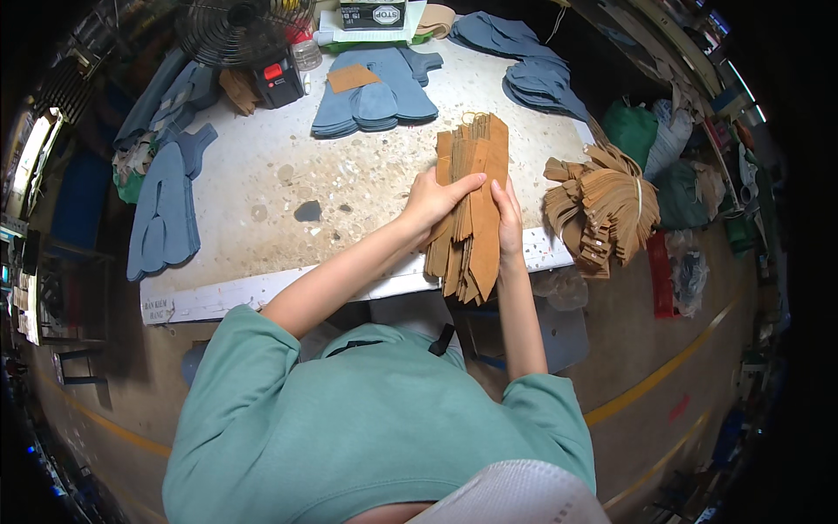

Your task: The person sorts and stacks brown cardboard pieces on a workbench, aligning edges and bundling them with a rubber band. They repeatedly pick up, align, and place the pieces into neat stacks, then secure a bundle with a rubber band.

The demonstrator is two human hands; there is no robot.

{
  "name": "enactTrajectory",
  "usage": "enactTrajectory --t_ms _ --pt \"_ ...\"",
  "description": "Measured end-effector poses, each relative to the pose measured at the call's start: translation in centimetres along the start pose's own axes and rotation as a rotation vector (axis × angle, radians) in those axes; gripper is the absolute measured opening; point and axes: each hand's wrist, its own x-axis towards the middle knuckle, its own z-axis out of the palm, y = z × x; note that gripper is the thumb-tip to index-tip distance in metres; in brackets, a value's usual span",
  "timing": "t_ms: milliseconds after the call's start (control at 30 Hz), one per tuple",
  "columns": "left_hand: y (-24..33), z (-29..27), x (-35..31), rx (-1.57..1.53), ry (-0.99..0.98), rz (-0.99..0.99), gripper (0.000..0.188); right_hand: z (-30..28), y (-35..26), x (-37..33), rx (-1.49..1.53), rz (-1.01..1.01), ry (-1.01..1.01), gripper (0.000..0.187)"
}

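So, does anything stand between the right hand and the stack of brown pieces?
Nothing visible: the right hand touches the stack of brown pieces along its right edge, and the left hand holds its left side.

A thick bundle of flat brown strips (489, 188) is being held between the left hand (429, 203) and right hand (509, 218), over the near edge of the bench (367, 240). The strips are running lengthwise away from the body, lying against one another in uneven layers. Their far ends are sitting at differing levels, with a thin yellowish loop showing there; their near ends are spreading raggedly, some tapering to slanted points.
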Motion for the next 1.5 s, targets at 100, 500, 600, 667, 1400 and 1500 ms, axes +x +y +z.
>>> enactTrajectory --t_ms 100,500,600,667,1400,1500 --pt "0.0 0.9 -0.9 -0.037 0.033 0.078 0.069 0.3 0.0 -0.7 -0.078 -0.127 -0.044 0.052" --pt "2.3 -8.8 -5.6 -0.529 -0.053 -0.105 0.050 7.1 1.0 1.4 -0.709 -0.238 -0.451 0.063" --pt "3.8 -12.6 -7.5 -0.615 0.010 -0.064 0.057 5.7 -1.0 7.1 -0.763 -0.208 -0.424 0.039" --pt "4.5 -14.6 -9.0 -0.655 0.071 -0.035 0.056 3.6 -1.2 10.4 -1.617 -0.532 0.026 0.021" --pt "8.0 -21.3 -18.6 -0.567 0.318 -0.178 0.048 5.2 1.6 5.9 -0.283 0.160 -0.332 0.012" --pt "9.0 -20.9 -18.0 -0.621 0.181 -0.188 0.049 8.1 7.0 0.0 -0.283 0.429 -0.472 0.004"
